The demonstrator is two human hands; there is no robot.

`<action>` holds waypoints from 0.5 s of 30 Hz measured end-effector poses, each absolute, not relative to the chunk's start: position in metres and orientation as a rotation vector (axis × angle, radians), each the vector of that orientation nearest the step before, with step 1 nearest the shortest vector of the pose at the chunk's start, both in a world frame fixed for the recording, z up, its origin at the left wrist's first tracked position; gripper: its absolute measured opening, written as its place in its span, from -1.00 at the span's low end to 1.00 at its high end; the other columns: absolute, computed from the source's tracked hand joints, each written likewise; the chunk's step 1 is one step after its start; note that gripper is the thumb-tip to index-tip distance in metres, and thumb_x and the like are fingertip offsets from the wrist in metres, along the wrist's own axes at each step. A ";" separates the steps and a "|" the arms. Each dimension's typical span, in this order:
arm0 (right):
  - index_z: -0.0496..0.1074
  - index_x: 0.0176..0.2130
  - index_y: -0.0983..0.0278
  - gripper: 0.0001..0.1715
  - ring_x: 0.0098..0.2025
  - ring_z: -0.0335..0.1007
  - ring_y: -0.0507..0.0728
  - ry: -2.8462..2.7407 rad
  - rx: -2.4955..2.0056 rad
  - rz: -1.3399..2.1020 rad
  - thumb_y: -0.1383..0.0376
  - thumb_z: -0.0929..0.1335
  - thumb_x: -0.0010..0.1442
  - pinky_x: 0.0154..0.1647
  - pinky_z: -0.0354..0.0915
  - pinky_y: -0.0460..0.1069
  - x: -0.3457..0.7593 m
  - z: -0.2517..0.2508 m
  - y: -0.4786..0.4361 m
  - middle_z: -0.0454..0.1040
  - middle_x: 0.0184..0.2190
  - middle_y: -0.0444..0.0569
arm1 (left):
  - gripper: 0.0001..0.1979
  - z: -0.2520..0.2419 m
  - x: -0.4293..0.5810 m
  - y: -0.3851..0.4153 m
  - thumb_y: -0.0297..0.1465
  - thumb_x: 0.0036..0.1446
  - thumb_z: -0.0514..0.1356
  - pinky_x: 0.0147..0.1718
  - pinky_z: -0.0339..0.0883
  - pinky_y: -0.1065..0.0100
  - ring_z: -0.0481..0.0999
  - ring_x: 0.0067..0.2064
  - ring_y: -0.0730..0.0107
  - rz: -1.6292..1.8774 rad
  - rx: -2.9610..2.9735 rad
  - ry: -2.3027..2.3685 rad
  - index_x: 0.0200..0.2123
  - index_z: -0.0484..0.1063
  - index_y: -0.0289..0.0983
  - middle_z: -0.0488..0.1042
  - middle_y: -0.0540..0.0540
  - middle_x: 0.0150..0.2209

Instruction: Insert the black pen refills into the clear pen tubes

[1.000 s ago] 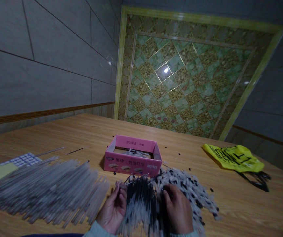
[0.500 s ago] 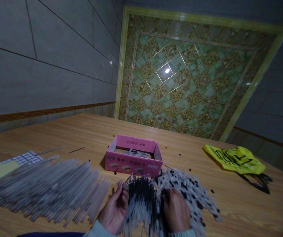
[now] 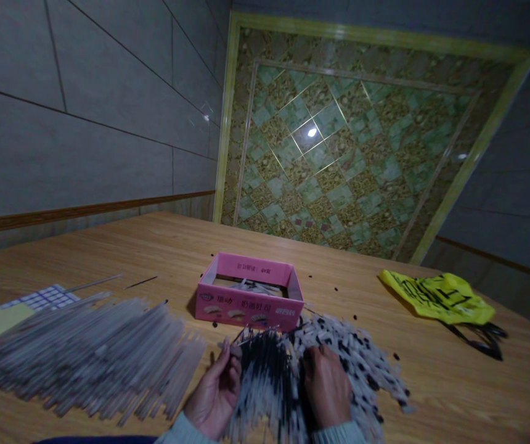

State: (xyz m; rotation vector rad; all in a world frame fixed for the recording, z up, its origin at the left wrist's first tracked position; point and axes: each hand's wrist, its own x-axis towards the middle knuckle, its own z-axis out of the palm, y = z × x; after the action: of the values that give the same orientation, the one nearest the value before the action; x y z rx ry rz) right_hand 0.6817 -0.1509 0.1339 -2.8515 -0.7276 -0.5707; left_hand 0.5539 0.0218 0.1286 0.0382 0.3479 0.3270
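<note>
My left hand is closed in a pinch, palm turned up, at the left edge of a bundle of thin black-and-clear sticks. Something small and greyish shows at its fingertips, too blurred to name. At the bundle's right side, my right hand has its fingers curled down, with the back of the hand towards me; what they hold is hidden. Beside that hand spreads a heap of short whitish pieces with black ends. Just beyond the bundle stands an open pink box with pale slender pieces inside.
A wide pile of long translucent tubes covers the table's left side. Behind it lie a checked cloth or paper and a pale yellow-green sheet. A yellow bag with black straps rests at right. Small black bits dot the wooden table.
My right hand has shifted slightly left, its fingers still curled. My left hand keeps its pinch in nearly the same place. The whole view has moved a little.
</note>
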 end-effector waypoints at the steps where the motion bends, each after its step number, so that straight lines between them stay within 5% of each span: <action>1: 0.40 -0.42 0.24 -0.78 -0.26 0.31 0.15 -0.748 -2.845 -0.581 0.46 0.22 0.12 -0.38 0.06 -0.06 0.681 0.134 -0.151 0.39 -0.38 -0.01 | -0.80 0.129 0.554 0.022 -0.59 0.17 -0.03 -0.63 0.41 0.62 0.47 -0.55 0.63 0.328 0.042 0.349 -0.32 0.36 -0.32 0.43 -0.04 -0.43; 10: 0.40 -0.45 0.26 -0.73 -0.31 0.30 0.19 -0.870 -2.774 -0.583 0.53 0.21 0.08 -0.36 0.05 -0.02 0.681 0.135 -0.152 0.43 -0.47 0.00 | -0.81 0.136 0.553 0.020 -0.60 0.17 -0.02 -0.64 0.40 0.63 0.47 -0.57 0.63 0.345 0.070 0.395 -0.36 0.36 -0.33 0.45 -0.03 -0.45; 15: 0.40 -0.23 0.29 -0.77 -0.20 0.32 0.18 -0.844 -2.253 -0.414 0.42 0.20 0.16 -0.20 0.17 -0.01 0.671 0.143 -0.147 0.44 -0.29 0.04 | -0.86 0.138 0.554 0.016 -0.63 0.09 0.08 -0.64 0.37 0.64 0.46 -0.58 0.64 0.449 0.256 0.477 -0.40 0.39 -0.36 0.47 -0.02 -0.49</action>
State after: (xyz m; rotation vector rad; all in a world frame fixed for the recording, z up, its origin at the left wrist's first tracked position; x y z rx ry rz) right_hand 0.6710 -0.1467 0.1431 -2.2534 -0.8437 -0.4138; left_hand 0.5540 0.0160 0.1383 0.2556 0.4771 0.4490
